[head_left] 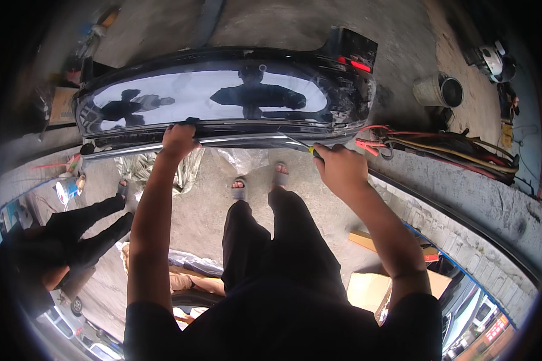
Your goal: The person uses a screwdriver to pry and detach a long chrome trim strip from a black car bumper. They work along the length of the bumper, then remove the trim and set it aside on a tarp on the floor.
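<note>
A glossy black car bumper (180, 72) lies across in front of me, with a red reflector (360, 65) near its far right end. Along its near edge runs a silvery trim strip (235, 142). My left hand (179, 142) is closed over this near edge, left of the middle; its fingertips are partly hidden. In my right hand (345, 169) is a screwdriver (312, 149) with a yellow and black handle. Its thin shaft points left toward the near edge, right of the middle. Whether the tip touches the trim cannot be made out.
At the left stands another person in dark trousers (87, 225). Crumpled plastic sheeting (190, 171) lies under the near edge. To the right are a bundle of hoses or cables (457, 153), a red clamp (370, 146) and a bucket (426, 90). Cardboard (367, 290) lies behind my right arm.
</note>
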The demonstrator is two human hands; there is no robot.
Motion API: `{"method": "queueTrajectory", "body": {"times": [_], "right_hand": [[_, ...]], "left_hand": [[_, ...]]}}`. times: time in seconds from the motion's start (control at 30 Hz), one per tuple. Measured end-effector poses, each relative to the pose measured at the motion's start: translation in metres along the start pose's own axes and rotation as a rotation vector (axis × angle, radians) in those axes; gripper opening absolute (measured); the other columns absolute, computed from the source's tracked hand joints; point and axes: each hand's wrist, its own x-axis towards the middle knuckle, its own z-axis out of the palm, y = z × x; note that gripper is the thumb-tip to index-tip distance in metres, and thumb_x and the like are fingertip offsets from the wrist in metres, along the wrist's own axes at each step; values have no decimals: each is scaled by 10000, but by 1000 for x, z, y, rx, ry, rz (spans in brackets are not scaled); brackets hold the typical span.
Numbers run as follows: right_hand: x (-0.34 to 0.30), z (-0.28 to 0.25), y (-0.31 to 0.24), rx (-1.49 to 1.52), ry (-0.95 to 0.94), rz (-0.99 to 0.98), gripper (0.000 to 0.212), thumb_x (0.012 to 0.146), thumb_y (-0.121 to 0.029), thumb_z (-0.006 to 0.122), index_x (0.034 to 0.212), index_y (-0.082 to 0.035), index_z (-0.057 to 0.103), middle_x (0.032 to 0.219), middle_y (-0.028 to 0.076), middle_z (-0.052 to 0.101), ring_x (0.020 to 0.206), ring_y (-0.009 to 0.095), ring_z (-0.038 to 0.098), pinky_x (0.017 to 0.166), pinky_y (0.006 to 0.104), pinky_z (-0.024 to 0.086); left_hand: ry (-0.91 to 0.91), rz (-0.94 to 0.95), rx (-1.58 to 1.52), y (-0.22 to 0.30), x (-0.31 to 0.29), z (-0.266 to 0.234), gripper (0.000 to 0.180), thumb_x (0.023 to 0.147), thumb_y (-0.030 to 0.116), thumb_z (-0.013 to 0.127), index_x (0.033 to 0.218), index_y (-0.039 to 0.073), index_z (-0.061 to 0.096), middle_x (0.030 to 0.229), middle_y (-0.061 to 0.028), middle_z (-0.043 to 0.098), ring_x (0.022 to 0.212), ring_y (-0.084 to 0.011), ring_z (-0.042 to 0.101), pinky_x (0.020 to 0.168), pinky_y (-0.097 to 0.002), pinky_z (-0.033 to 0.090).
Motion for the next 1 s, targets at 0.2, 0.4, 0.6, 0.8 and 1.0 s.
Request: {"method": "queueTrajectory", "body": {"times": [0.2, 0.4, 0.6, 0.8, 1.0], "right_hand": [[-61, 43, 1, 64, 79, 220, 328, 946, -300, 730, 1268, -241, 721, 796, 88, 668, 634, 310, 697, 553, 433, 563], [-71, 76, 3, 41, 298, 285, 329, 935, -284, 722, 1262, -248, 734, 796, 81, 665, 599, 297, 693, 527, 430, 563], [-75, 71, -3, -50, 314, 287, 301, 927, -264, 721, 1225, -238, 749, 799, 82, 681, 588, 283, 704, 512, 418, 565], [-65, 71, 0, -170, 274, 241, 295, 923, -281, 731, 1218, -274, 730, 772, 49, 651, 562, 265, 685, 479, 412, 535], [-49, 74, -23, -341, 206, 161, 408, 871, -162, 653, 1270, -140, 738, 882, 119, 713, 587, 253, 720, 486, 382, 550]], "left_hand": [[33, 103, -105, -2, 8, -7, 537, 816, 579, 829, 990, 78, 748, 990, -152, 767, 1060, -373, 718, 984, -520, 520], [160, 169, -85, -17, 16, 0, 594, 894, 611, 754, 1081, 48, 703, 994, -203, 758, 1049, -419, 710, 1009, -516, 503], [216, 288, -116, -22, 6, 17, 619, 882, 532, 811, 1147, 0, 636, 1086, -229, 711, 1085, -432, 674, 1022, -514, 490], [325, 323, 1, -16, -1, 33, 749, 868, 527, 823, 1279, -42, 560, 1260, -248, 626, 1223, -433, 595, 1070, -537, 470], [402, 369, -61, -22, 4, 37, 731, 871, 497, 829, 1260, -60, 558, 1223, -265, 624, 1179, -449, 595, 1063, -533, 475]]}}
